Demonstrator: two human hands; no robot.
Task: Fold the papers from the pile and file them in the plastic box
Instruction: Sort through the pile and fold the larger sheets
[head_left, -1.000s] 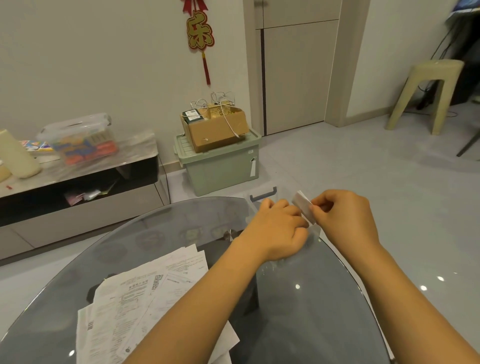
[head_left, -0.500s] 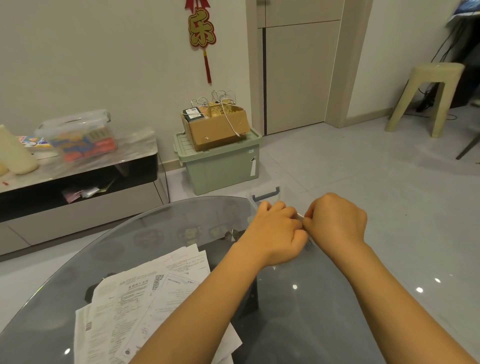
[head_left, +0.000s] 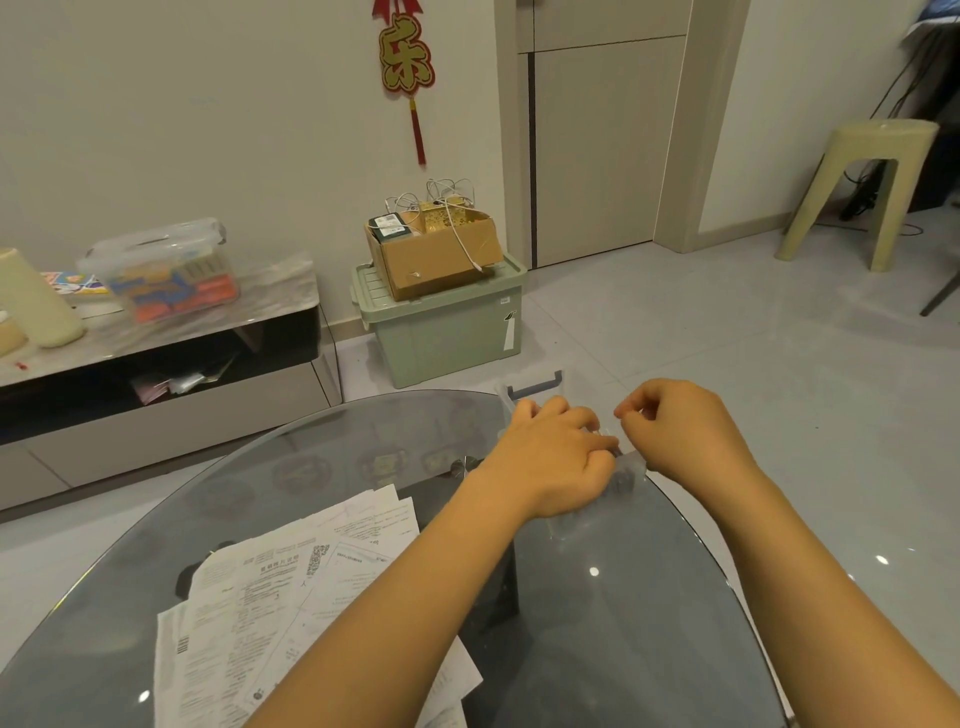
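The right hand (head_left: 685, 431) has drawn apart from the left hand (head_left: 558, 457), its curled grip now empty, the left resting fingers-bent on the clear box (head_left: 535, 387); papers (head_left: 291, 613) lie on the surface (head_left: 623, 623).

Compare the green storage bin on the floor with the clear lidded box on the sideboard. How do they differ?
The green storage bin is opaque, so its contents are hidden; the clear lidded box shows colourful items inside. The bin carries a cardboard box on its lid; nothing sits on the clear box. Both are lidded plastic containers.

Left hand (head_left: 553, 457) on clear plastic box (head_left: 535, 387), paper pile (head_left: 291, 597) near
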